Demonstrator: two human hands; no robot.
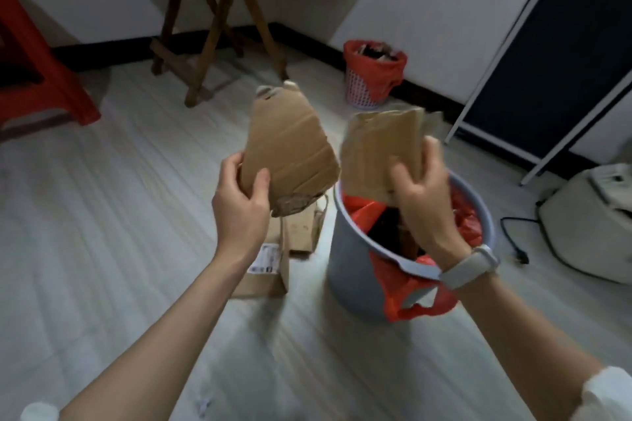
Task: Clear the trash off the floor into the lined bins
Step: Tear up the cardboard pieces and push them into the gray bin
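My left hand (241, 202) grips the lower corner of a torn brown cardboard piece (290, 150), held up above the floor. My right hand (422, 195) grips a second cardboard piece (379, 150) whose lower end dips into the grey bin (352, 267) lined with a red bag (410, 301). More cardboard (270, 267) with a white label lies on the floor just left of that bin, under my left hand. A pink basket (366, 92) with a red liner, filled with trash, stands by the far wall.
A wooden folding stand (219, 31) is at the back and a red stool (37, 79) at the left. A black panel in a white frame (554, 55) leans at the right. A white appliance (591, 222) with a black cord lies on the floor at the right. Small paper scraps (203, 405) lie near me.
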